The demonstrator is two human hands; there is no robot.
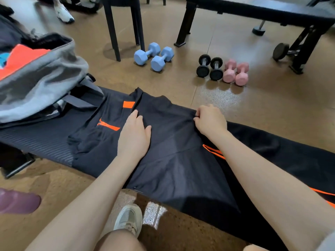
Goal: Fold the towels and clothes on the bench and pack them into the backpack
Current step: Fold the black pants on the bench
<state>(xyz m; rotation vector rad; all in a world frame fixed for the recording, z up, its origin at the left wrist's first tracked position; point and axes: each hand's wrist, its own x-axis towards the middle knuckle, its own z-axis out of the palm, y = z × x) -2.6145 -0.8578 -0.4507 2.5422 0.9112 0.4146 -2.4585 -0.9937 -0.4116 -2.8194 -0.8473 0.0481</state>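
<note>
Black garment [174, 142] (orange-trimmed) under flat left hand [134, 136], pinching right hand [210, 120].

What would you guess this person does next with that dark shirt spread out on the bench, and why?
Probably the right hand carries the edge it pinches across toward the left hand, folding the dark shirt over. The left hand lies flat on the cloth as if to pin it, the shirt lies spread on the bench, and the backpack sits open beside it, with an orange garment showing inside.

Left hand [133, 134] flat, fingers straight; right hand [210, 120] curled, pinching.
</note>
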